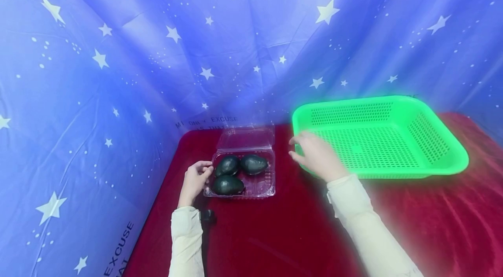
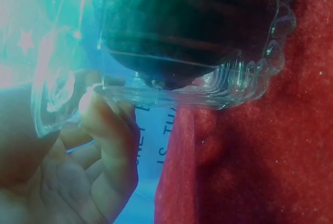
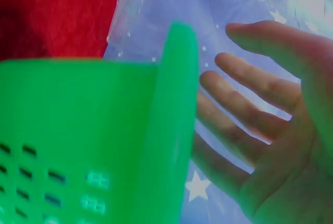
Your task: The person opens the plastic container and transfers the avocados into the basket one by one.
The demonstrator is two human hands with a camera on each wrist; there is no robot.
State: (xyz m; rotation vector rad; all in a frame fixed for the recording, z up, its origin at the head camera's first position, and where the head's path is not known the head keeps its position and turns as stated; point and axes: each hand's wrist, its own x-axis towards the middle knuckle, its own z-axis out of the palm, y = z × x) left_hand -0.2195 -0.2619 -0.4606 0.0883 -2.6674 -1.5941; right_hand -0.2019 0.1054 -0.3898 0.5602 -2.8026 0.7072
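Observation:
A clear plastic clamshell box (image 1: pixel 259 189) sits on the red cloth with its lid (image 1: pixel 245 138) raised at the back. Inside it lie three dark green avocados (image 1: pixel 228 185), two behind and one in front. My left hand (image 1: pixel 194 181) pinches the box's left rim between thumb and fingers; in the left wrist view the thumb (image 2: pixel 96 112) presses against the clear edge. My right hand (image 1: pixel 320 157) hovers over the left end of a green plastic basket (image 1: pixel 440 137), holding nothing. In the right wrist view its fingers (image 3: pixel 250 114) are spread beside the basket's rim (image 3: pixel 177 104).
The red cloth (image 1: pixel 267 237) covers the table. Blue star-printed fabric (image 1: pixel 235 50) hangs behind and along the left side, close to the table's edges. A small dark object (image 1: pixel 208 216) shows beside the left wrist.

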